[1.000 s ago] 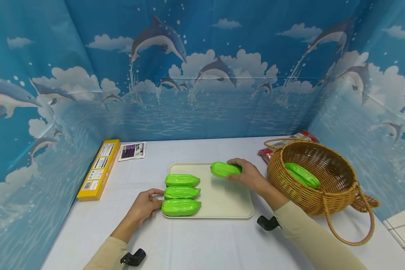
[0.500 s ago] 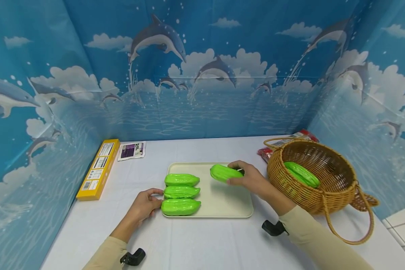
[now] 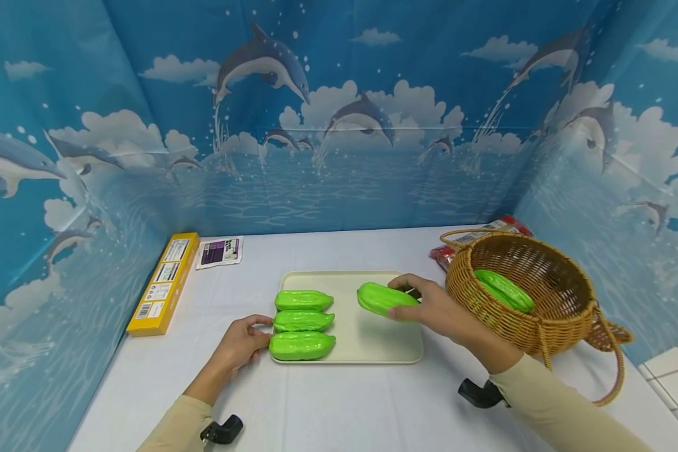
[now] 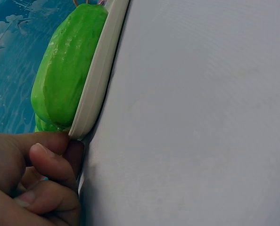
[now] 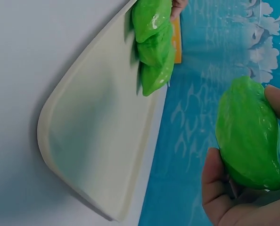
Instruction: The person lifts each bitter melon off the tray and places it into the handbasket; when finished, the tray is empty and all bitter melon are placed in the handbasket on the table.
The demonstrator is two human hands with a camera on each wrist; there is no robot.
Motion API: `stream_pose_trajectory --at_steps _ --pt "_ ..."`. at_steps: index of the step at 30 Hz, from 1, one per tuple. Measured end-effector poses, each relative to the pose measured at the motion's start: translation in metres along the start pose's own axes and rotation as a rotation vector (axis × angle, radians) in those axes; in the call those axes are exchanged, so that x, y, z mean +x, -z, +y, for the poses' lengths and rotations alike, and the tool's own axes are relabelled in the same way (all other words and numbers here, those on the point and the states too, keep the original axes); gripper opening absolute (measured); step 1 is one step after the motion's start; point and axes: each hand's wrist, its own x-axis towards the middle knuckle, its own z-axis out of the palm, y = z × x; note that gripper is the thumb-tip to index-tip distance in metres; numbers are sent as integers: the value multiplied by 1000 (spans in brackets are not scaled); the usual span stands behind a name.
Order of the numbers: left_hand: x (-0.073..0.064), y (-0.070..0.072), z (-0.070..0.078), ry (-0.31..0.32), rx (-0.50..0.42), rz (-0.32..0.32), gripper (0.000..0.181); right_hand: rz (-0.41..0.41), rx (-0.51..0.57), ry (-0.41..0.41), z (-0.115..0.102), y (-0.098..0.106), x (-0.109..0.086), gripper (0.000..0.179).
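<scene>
Held gourd: one green ridged piece [image 3: 380,298], raised above the right half of the tray, apart from it and from the row.
Right hand [image 3: 437,312]: thumb and fingers bent around the gourd's sides, gripping it; the left end stands free.
Left hand [image 3: 239,346]: at the tray's left edge, fingers bent, tips touching the rim beside the near gourd; whether they pinch the rim cannot be told.
Tray [image 3: 367,345]: cream, shallow, rounded corners; the row fills its left side, bare surface to the right.
Row on tray: three green gourds, far [image 3: 302,300], middle [image 3: 302,321] and near [image 3: 301,346], set side by side, tapered ends pointing right.
Basket [image 3: 486,323]: brown wicker, right of the tray; green gourd [image 3: 504,292] inside, exact count unclear.
Table's far left: yellow box [image 3: 164,285]; flat purple-and-white packet [image 3: 220,252] just beside it.
Behind basket: red packet [image 3: 443,256], partly hidden.
Step in hand: judged to be setting the held gourd on the tray, not yet done.
Next move: seems to call for levelling the gourd, lowering it onto bare tray clear of the row, then loosening the right fingers, tray kept steady.
</scene>
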Motion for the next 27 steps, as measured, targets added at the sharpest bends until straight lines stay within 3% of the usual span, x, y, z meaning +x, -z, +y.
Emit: stream_pose_trajectory --at_steps 10,27 --pt "-1 -1 0 -4 15 1 34 -8 -26 28 -15 37 -36 62" --pt "0 -1 0 -5 23 3 35 60 -234 98 -24 119 -70 55"
